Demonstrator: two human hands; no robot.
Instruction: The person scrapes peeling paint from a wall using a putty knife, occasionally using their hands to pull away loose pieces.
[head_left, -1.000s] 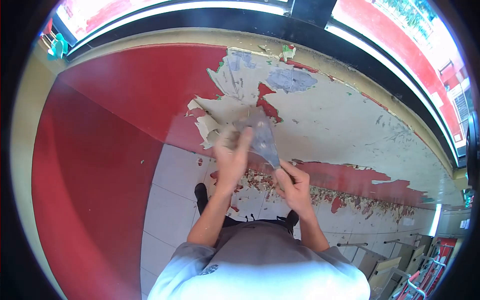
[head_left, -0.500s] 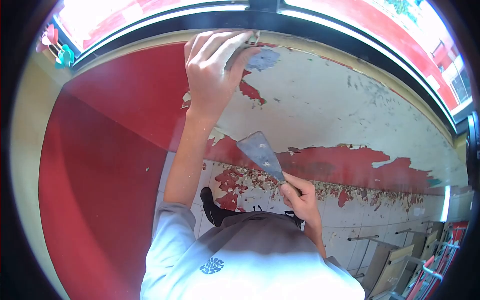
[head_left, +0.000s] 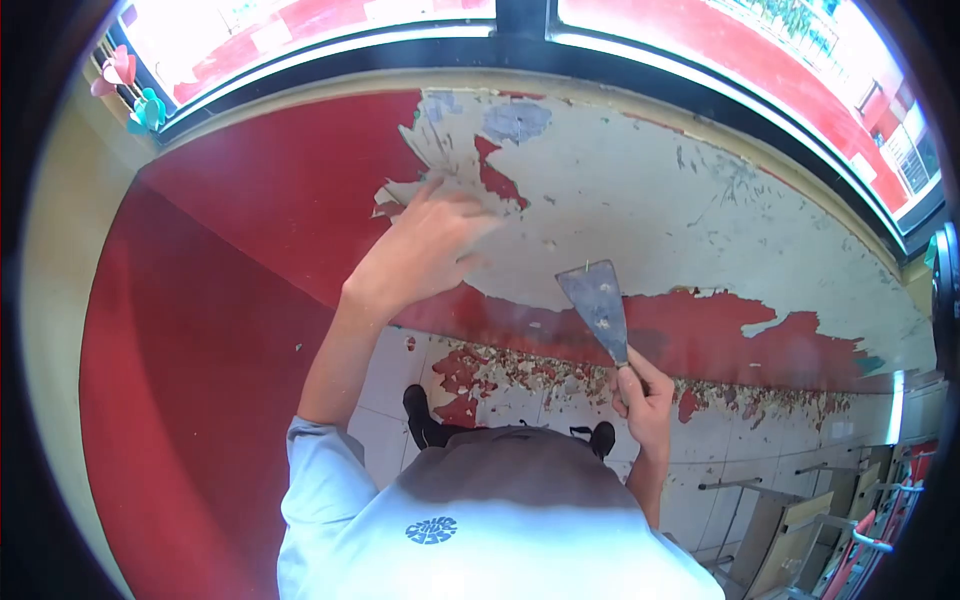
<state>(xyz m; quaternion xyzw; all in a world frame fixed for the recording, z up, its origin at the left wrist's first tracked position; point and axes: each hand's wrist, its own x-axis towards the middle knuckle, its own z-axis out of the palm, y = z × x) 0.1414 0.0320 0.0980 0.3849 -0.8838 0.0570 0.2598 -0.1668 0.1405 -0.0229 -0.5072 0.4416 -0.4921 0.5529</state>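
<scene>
My left hand (head_left: 425, 245) is at the wall, slightly blurred, with its thumb and fingers apart. Its fingertips are right beside a loose, curled flap of paint (head_left: 397, 195) at the edge of the red coat. Above it, torn pale strips (head_left: 430, 145) hang along the same edge. My right hand (head_left: 643, 395) grips the handle of a paint scraper (head_left: 600, 305). The flat metal blade points up and overlaps the lower wall in this view, a small pale bit at its edge. A bare pale patch of wall (head_left: 640, 200) spreads to the right.
Paint flakes (head_left: 520, 370) litter the tiled floor (head_left: 690, 440) along the wall's foot. Folded chairs or desks (head_left: 790, 530) stand at the lower right. A dark window frame (head_left: 520, 50) runs above the wall, and pink and green ornaments (head_left: 147, 110) hang at the upper left.
My left hand has come down from the wall's top edge to the paint flap, uncovering torn strips above. The scraper has moved right and turned more upright in my right hand.
</scene>
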